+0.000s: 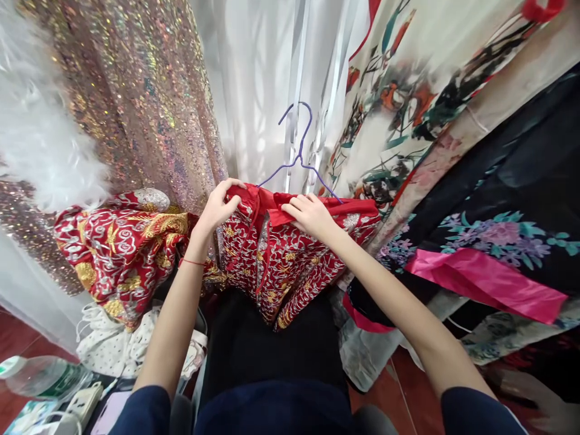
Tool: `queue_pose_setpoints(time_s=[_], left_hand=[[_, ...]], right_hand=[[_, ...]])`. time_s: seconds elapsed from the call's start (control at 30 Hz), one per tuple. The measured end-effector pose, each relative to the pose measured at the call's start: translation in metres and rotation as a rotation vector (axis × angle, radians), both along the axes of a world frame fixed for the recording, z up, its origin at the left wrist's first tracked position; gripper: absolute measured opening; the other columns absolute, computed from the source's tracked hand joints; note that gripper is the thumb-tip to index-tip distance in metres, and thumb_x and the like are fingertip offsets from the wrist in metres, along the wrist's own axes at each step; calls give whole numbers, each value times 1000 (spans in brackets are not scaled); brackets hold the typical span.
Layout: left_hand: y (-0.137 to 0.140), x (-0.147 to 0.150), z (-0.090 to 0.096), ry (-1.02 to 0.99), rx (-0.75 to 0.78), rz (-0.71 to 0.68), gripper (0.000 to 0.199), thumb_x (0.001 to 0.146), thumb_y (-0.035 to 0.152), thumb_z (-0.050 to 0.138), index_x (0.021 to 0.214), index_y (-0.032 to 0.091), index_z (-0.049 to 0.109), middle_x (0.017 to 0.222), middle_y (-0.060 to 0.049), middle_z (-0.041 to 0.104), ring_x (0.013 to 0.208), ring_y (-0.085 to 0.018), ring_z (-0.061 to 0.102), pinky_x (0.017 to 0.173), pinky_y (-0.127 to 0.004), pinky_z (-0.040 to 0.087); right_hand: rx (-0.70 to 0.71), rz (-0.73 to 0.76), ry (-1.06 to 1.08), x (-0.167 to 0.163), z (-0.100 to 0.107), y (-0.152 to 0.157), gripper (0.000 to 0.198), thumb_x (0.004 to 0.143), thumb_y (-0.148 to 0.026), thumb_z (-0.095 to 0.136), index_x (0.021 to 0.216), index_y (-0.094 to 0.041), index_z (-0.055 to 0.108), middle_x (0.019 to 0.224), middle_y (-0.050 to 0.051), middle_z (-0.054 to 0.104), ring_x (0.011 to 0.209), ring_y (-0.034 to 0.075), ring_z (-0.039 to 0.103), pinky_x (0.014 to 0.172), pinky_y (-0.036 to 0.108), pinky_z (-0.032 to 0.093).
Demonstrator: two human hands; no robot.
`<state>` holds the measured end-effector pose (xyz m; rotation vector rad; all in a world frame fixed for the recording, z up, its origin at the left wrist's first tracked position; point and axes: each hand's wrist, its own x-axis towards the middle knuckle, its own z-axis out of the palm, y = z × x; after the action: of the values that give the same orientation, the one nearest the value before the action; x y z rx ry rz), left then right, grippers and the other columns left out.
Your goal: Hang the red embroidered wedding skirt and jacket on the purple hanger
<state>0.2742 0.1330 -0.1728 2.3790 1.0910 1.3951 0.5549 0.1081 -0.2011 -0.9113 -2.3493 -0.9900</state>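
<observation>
A red garment (290, 260) with dense gold and silver embroidery lies over my lap, its plain red edge band uppermost. The upper part of a purple wire hanger (299, 158) rises behind that band, hook pointing up; the lower part is hidden by the cloth. My left hand (222, 205) grips the red band near its left end, fingers curled over the top. On the folded band near the middle, my right hand (310, 214) pinches the cloth between thumb and fingers. A front opening runs downward between the two hands.
More red and gold embroidered cloth (127, 248) bunches at the left. Sequined fabric (140, 90), white curtain (254, 66) and floral garments (408, 90) hang around. Lower left are a plastic bottle (49, 376), a power strip (84, 402) and dotted white cloth (113, 347). Pink ribbon (489, 284) hangs right.
</observation>
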Motion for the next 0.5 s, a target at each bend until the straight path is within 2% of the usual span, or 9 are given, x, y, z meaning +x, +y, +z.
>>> queue_pose_setpoints(time_s=[0.07, 0.1, 0.23, 0.3, 0.4, 0.5], left_hand=[[-7, -2, 6, 151, 80, -22, 52, 86, 33, 60, 136, 21, 55, 117, -7, 65, 106, -22, 60, 101, -39, 46], [-9, -2, 10, 228, 100, -31, 55, 87, 36, 62, 140, 23, 53, 116, -7, 64, 105, -22, 59, 100, -39, 46], [-10, -5, 27, 412, 70, -38, 40, 89, 42, 64, 125, 23, 65, 103, -6, 64, 92, -20, 61, 92, -38, 50], [-8, -7, 31, 433, 50, -77, 39, 88, 41, 64, 122, 21, 65, 106, -7, 65, 97, -21, 61, 95, -39, 49], [-8, -9, 33, 439, 14, -115, 37, 90, 36, 53, 121, 16, 58, 115, -10, 64, 107, -23, 59, 101, -42, 47], [-8, -8, 35, 466, -48, -104, 36, 89, 26, 39, 119, 15, 55, 114, -10, 63, 107, -23, 59, 99, -43, 48]], right_hand=[[11, 1, 41, -8, 1, 5, 22, 98, -16, 46, 112, -16, 63, 96, 9, 66, 87, 22, 52, 77, 35, 32], [12, 8, 59, -12, 4, 8, 22, 99, -17, 44, 110, -16, 63, 94, 9, 66, 85, 21, 52, 76, 34, 32], [-23, 70, 78, -28, 22, 16, 29, 105, -25, 36, 101, -16, 63, 88, 7, 64, 79, 20, 51, 73, 33, 36], [-16, 81, 55, -33, 32, 15, 29, 105, -24, 36, 98, -16, 63, 88, 8, 64, 80, 20, 52, 74, 33, 38], [41, 82, 11, -35, 42, 10, 23, 101, -15, 41, 101, -17, 64, 105, 13, 67, 96, 24, 55, 81, 38, 41], [53, 125, -22, -33, 50, 8, 22, 97, -11, 45, 104, -21, 64, 135, 16, 59, 123, 30, 46, 97, 50, 38]])
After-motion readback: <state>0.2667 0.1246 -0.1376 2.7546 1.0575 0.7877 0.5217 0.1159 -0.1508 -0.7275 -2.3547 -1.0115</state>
